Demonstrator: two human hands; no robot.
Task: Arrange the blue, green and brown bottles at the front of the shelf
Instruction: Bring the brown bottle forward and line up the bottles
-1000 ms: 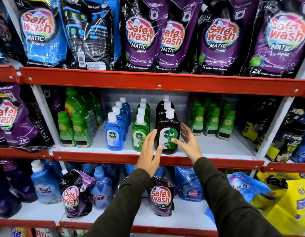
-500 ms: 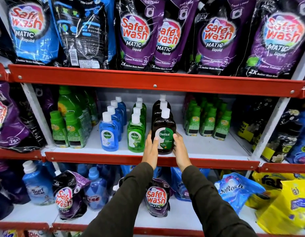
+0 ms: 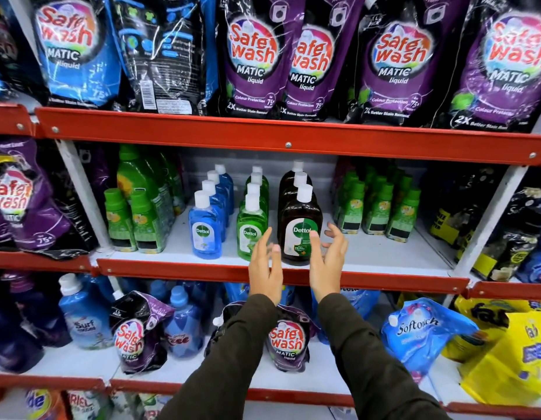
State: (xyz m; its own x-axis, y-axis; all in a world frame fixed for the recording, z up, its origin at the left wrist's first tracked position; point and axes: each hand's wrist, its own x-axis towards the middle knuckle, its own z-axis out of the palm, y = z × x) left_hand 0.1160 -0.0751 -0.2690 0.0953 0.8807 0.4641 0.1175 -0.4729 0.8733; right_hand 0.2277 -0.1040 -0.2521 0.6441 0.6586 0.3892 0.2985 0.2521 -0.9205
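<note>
Shelf [image 3: 384, 253], middle tier: brown bottle [image 3: 299, 225], green bottle [image 3: 251, 228] and blue bottle [image 3: 205, 230] each head a row at the front edge, upright. Right hand [image 3: 327, 262] and left hand [image 3: 264, 268] flank the brown bottle, fingers [image 3: 333, 234] spread open, gripping nothing; contact with bottle unclear.

Both arms reach forward and upward from the bottom of the view, clad in dark olive sleeves that end at the wrists. The left hand [image 3: 264, 269] is raised with its palm turned inward to the right, fingers extended and loosely spread. The right hand [image 3: 327, 263] mirrors it, palm facing left, fingers slightly curled and apart. Both hands are empty, with a gap between them.
</note>
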